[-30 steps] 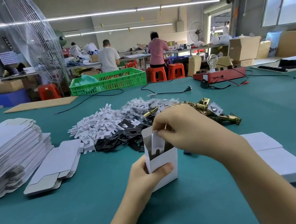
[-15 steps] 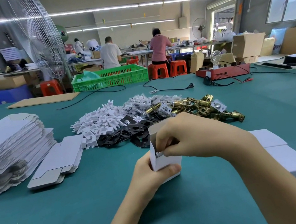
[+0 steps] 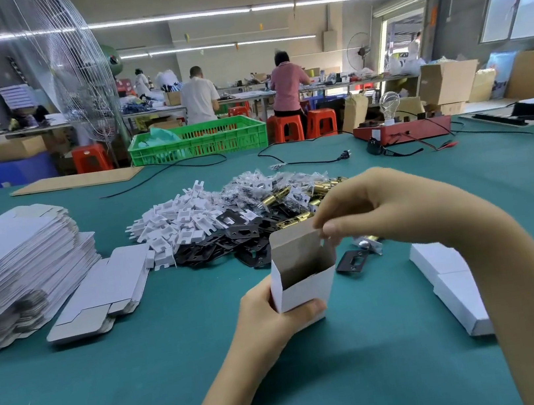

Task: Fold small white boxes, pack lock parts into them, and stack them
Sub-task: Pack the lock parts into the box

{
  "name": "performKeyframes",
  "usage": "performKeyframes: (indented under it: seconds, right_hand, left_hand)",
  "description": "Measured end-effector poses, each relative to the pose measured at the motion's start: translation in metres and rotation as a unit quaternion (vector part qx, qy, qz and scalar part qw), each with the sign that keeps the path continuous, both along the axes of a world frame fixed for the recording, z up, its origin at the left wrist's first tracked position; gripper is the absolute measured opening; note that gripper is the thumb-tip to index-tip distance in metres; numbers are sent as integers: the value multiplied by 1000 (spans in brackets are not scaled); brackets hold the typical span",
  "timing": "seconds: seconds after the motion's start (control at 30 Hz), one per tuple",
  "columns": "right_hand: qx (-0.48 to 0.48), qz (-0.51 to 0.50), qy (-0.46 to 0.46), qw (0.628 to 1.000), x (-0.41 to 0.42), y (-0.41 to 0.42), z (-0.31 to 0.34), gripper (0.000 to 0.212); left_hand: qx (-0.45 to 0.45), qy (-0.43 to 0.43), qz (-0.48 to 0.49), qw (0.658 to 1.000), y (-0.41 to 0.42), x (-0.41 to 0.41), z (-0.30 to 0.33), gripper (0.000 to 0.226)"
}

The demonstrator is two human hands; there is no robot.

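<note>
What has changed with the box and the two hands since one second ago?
The white insert that the right hand was pushing into the small white box is no longer visible. The right hand has come up out of the opening and its fingers now pinch the top flap. The left hand still grips the box upright. The parts pile and the flat box stack stayed as they were.

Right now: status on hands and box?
Left hand grips open white box upright. Right hand pinches its top flap. Black plate lies beside box, clear.
</note>
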State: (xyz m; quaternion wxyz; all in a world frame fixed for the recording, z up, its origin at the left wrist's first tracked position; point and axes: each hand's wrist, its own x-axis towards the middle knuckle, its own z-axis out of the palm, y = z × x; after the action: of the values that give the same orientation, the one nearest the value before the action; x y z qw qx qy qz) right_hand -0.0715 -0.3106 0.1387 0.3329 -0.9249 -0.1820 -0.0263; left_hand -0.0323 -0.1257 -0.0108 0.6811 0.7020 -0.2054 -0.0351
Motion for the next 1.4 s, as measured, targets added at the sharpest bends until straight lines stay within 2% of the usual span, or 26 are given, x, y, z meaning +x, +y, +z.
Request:
performKeyframes:
  seconds: [0.1, 0.17, 0.27, 0.4, 0.47, 0.6, 0.73, 0.87, 1.0, 1.13, 1.2, 1.27, 1.3, 1.33, 1.4]
  right_hand:
    - [-13, -132, -55, 990, 19, -16, -18, 10]
    - [-17, -210, -61, 976, 32, -24, -35, 13]
    - [37, -257, -15, 966, 48, -31, -62, 15]
    - [75, -303, -27, 950, 63, -25, -100, 14]
    - [62, -305, -63, 948, 67, -16, -121, 8]
    - [-48, -246, -108, 962, 73, 7, -154, 30]
    - [-127, -214, -178, 952, 81, 27, -161, 35]
    - [-210, -145, -177, 951, 87, 33, -165, 47]
    - [-241, -91, -122, 958, 91, 35, -166, 52]
    - [-257, -94, -104, 956, 91, 35, -166, 45]
    - [-219, -119, -161, 955, 84, 37, -162, 35]
    - [-209, -200, -251, 924, 75, 36, -158, 23]
    - [-223, -249, -266, 904, 70, 33, -156, 25]
    - [-246, -287, -248, 892, 66, 30, -153, 29]
    - [-292, -316, -129, 894, 61, 21, -144, 32]
  left_hand:
    - [-6, 17, 18, 1000, 0, 1, -1, 28]
    - [-13, 28, 37, 999, 1, 1, 0, 28]
    - [-25, 39, 84, 995, 3, 3, 1, 27]
    - [-69, 60, 192, 977, 8, 10, -1, 22]
    - [-99, 64, 235, 965, 12, 14, -1, 21]
    - [-131, 60, 290, 946, 17, 19, -2, 20]
    - [-133, 52, 303, 942, 18, 22, -4, 18]
    - [-129, 58, 297, 944, 17, 23, -7, 18]
    - [-125, 56, 283, 949, 15, 23, -8, 19]
    - [-120, 67, 279, 950, 15, 24, -9, 19]
    - [-122, 70, 280, 950, 16, 24, -9, 19]
    - [-124, 72, 275, 951, 16, 24, -8, 19]
    - [-125, 75, 271, 951, 17, 24, -8, 19]
    - [-125, 77, 267, 952, 17, 24, -8, 19]
    - [-127, 80, 263, 953, 17, 24, -8, 19]
